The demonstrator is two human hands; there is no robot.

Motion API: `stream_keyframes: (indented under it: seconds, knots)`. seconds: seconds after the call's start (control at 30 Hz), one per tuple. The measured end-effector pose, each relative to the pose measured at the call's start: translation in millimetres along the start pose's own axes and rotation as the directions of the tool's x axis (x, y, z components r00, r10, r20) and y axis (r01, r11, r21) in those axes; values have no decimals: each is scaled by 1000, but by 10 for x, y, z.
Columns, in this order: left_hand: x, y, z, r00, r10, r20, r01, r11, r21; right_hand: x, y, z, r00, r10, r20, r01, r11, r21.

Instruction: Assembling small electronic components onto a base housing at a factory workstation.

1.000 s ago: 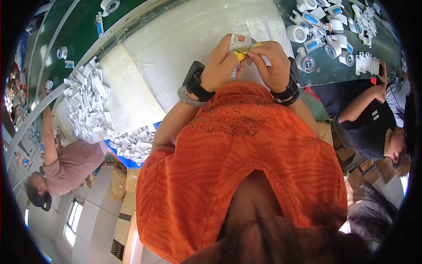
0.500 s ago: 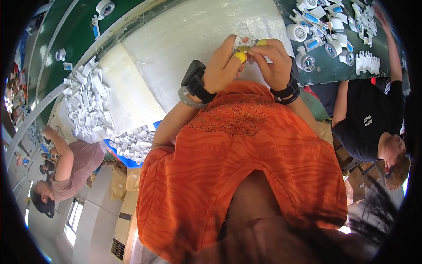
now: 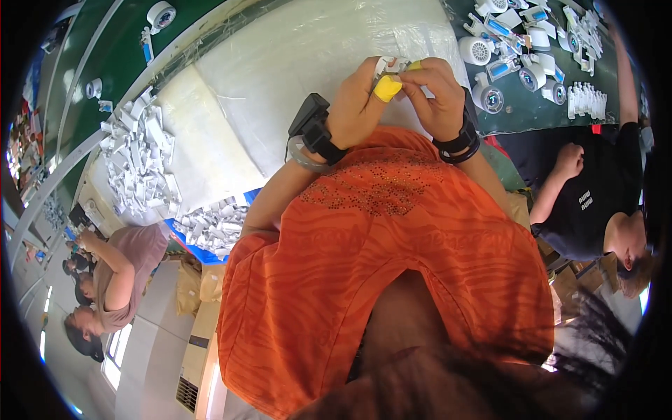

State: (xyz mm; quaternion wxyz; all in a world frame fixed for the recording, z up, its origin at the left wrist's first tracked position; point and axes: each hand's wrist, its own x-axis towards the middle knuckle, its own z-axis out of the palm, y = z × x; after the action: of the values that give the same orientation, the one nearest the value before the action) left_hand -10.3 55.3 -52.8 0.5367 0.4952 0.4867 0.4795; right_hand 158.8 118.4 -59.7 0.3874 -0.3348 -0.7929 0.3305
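A small white plastic part [image 3: 392, 65] is held up between my two hands over the plastic-covered table [image 3: 280, 77]. My left hand [image 3: 355, 105] grips it, with a yellow-wrapped thumb pressed against its near side. My right hand [image 3: 435, 94] pinches at the part's other side, and a yellow wrap shows on one of its fingers too. What the right fingertips hold, if anything besides the white part, is too small to make out. Both wrists wear black bands; a black box sits on the left one.
Left lies a heap of white plastic parts [image 3: 140, 157], with a blue bin [image 3: 210, 253] of similar pieces nearer me. White round devices [image 3: 490, 98] and blue-marked pieces cover the green table at right. Co-workers stand left and right; a green conveyor [image 3: 126, 70] runs at far left.
My left thumb has turned so more of its yellow wrap shows, and the right fingers have shifted slightly. The right co-worker has drawn a hand back to the chest; the left co-worker has shifted.
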Motion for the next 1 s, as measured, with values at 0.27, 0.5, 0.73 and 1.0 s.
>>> stream_keyframes:
  seconds: [0.27, 0.5, 0.73, 1.0]
  knots:
    - [-2, 30, -19, 998, -53, -24, 55, 994, 99, 22, -22, 43, 999, -28, -17, 27, 1000, -5]
    - [17, 69, -67, 972, -234, 2, 230, 953, -196, -7, 13, 57, 997, 75, 7, -75, 986, 149]
    - [70, 136, -141, 985, -112, 134, 149, 938, -313, -116, 386, 65, 684, 245, 687, -729, 188, 658]
    - [-47, 218, -252, 974, -212, 76, 221, 964, -148, -11, 416, 58, 800, 364, 477, -599, 525, 604]
